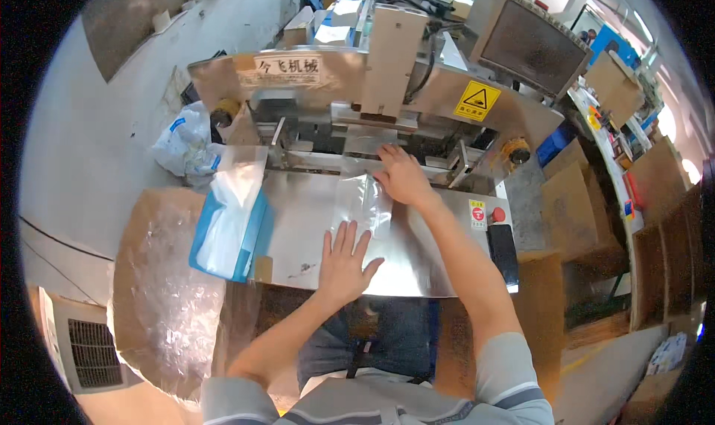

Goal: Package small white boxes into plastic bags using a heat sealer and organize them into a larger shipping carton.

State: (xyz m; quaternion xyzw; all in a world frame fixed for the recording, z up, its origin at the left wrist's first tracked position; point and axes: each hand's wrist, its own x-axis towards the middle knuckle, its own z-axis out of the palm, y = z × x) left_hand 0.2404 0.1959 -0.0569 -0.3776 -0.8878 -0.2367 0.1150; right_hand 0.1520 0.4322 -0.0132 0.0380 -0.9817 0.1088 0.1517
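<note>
A clear plastic bag (353,202) lies flat on the metal worktop (298,216) of a machine, its far end at the machine's slot (372,138). My left hand (345,267) rests at the bag's near end with fingers spread. On the bag's far right part lies my right hand (404,178), fingers stretched toward the slot and thumb apart. Neither hand is closed around the bag. To the left, a blue box (261,235) holds a stack of clear bags (237,194).
A red button (498,214) and a dark flat object (503,252) sit at the worktop's right end. Below left stands a plastic-lined carton (167,291). Black knobs (516,151) flank the machine, and a monitor (532,45) stands behind it. Cardboard boxes (577,198) are at right.
</note>
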